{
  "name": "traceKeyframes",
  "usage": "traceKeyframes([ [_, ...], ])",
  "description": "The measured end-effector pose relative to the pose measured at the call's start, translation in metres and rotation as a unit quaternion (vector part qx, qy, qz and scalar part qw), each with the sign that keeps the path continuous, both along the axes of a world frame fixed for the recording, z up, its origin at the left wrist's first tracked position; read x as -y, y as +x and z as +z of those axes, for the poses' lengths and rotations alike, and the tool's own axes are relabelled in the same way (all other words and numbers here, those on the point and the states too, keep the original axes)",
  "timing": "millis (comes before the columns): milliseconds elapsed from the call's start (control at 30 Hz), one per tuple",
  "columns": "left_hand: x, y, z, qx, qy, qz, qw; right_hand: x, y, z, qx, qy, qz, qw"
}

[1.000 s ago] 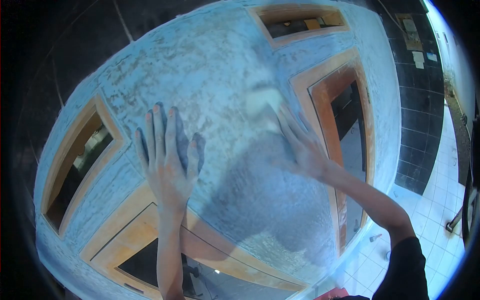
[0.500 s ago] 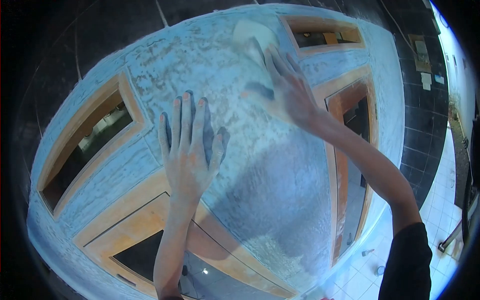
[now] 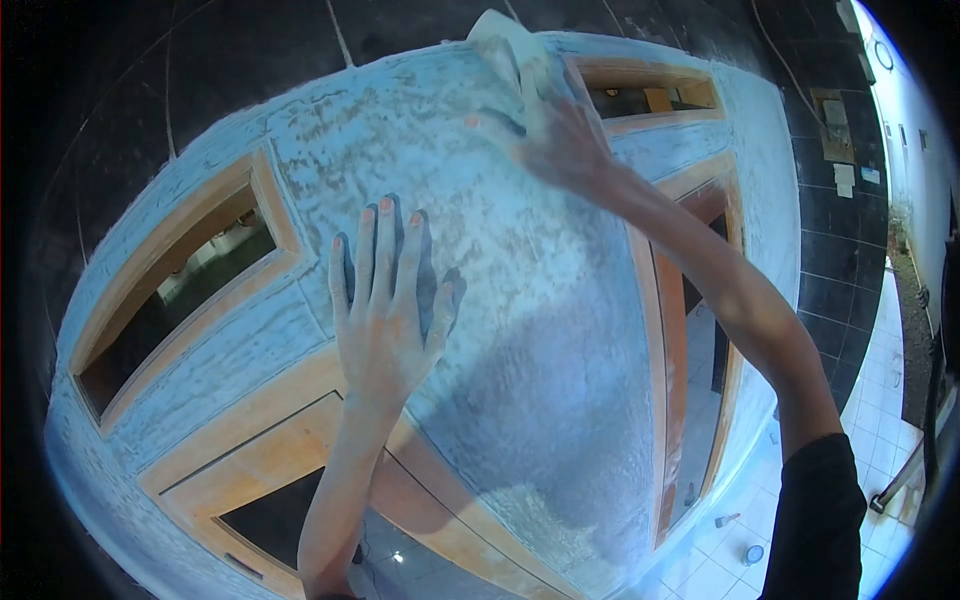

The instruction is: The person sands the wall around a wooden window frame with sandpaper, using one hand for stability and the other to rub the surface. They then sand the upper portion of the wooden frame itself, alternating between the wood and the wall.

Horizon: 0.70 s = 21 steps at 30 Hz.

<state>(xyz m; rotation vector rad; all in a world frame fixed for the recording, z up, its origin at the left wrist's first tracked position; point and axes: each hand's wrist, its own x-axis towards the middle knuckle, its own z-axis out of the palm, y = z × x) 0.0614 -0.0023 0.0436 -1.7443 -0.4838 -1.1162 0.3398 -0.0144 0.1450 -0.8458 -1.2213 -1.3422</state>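
Observation:
My left hand (image 3: 382, 325) lies flat on the mottled blue wall (image 3: 395, 150), fingers spread and dusted pale, with nothing in it. Higher up and to the right, my right hand (image 3: 555, 130) presses a pale, thin sheet, which looks like sandpaper (image 3: 495, 30), with its fingers over it and its thumb apart. One corner of that sheet sticks out past the wall's upper edge, against the dark tiles. My right hand is slightly blurred, and its fingers cover part of the sheet.
Wooden frames surround a left opening (image 3: 285, 225), a small upper right opening (image 3: 625, 122) and doorways at lower left (image 3: 290, 425) and right (image 3: 648, 290). Dark tiles (image 3: 260, 50) border the wall above. A brush (image 3: 727, 520) and a small round container (image 3: 752, 554) are on the white floor tiles.
My right hand has slid the sheet upward and slightly left, to the wall's upper edge. My left hand remains flat on the wall while the view has shifted a little.

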Motion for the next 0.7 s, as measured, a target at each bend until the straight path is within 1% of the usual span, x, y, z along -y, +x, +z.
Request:
traceKeyframes([
  [33, 0.0, -0.001, 0.0, -0.002, 0.002, -0.002, 1.0, 0.002, 0.005, 0.006, -0.004, -0.007, -0.005, 1.0],
  [67, -0.001, 0.0, 0.0, -0.002, 0.005, -0.004, 1.0, -0.005, 0.016, 0.021, -0.065, 0.047, -0.039, 0.996],
  [100, 0.0, 0.0, 0.0, -0.003, 0.003, -0.006, 1.0, 0.002, 0.021, 0.035, -0.065, 0.046, -0.041, 0.996],
  [133, 0.0, 0.0, 0.0, -0.005, 0.001, -0.004, 1.0, 0.015, 0.021, 0.05, -0.164, -0.105, -0.029, 0.98],
  [167, 0.0, -0.001, 0.001, -0.004, 0.002, -0.001, 1.0, 0.022, 0.02, 0.061, -0.256, -0.25, -0.015, 0.934],
  [200, 0.0, -0.001, 0.002, -0.001, 0.002, -0.001, 1.0, 0.023, 0.017, 0.065, -0.231, -0.309, -0.013, 0.922],
  [233, 0.0, 0.0, 0.001, 0.0, 0.005, -0.003, 1.0, 0.017, 0.009, 0.057, -0.23, -0.31, -0.014, 0.922],
  [267, 0.0, 0.0, 0.001, -0.002, 0.009, -0.005, 1.0, 0.01, -0.01, 0.037, -0.096, -0.114, 0.063, 0.987],
  [300, 0.0, 0.0, 0.001, -0.001, 0.01, -0.006, 1.0, 0.003, -0.021, 0.02, 0.046, 0.092, 0.135, 0.986],
  [333, 0.0, -0.001, 0.001, -0.003, 0.009, -0.01, 1.0, -0.006, -0.02, 0.007, 0.005, -0.027, 0.078, 0.997],
  [367, 0.0, -0.001, 0.001, -0.007, 0.007, -0.014, 1.0, -0.003, -0.014, 0.01, 0.005, -0.026, 0.076, 0.997],
  [433, 0.0, -0.001, 0.0, -0.01, 0.004, -0.018, 1.0, 0.002, 0.009, 0.028, -0.061, -0.035, 0.057, 0.996],
  [467, -0.001, -0.002, 0.001, -0.008, 0.003, -0.021, 1.0, 0.007, 0.011, 0.042, -0.13, -0.049, -0.067, 0.988],
  [500, -0.001, -0.002, 0.0, -0.009, 0.002, -0.02, 1.0, 0.009, 0.011, 0.043, -0.131, -0.05, -0.066, 0.988],
  [567, 0.0, -0.001, 0.001, -0.008, 0.002, -0.014, 1.0, 0.018, 0.002, 0.045, -0.202, -0.157, -0.019, 0.967],
  [600, 0.0, -0.002, -0.001, -0.007, 0.0, -0.013, 1.0, 0.015, -0.008, 0.038, -0.166, -0.08, 0.044, 0.982],
  [633, 0.0, -0.002, -0.001, -0.007, 0.001, -0.014, 1.0, 0.005, -0.014, 0.029, -0.166, -0.08, 0.044, 0.982],
  [700, 0.0, 0.0, 0.001, -0.006, 0.003, -0.018, 1.0, -0.012, -0.023, 0.014, -0.024, 0.059, 0.012, 0.998],
])
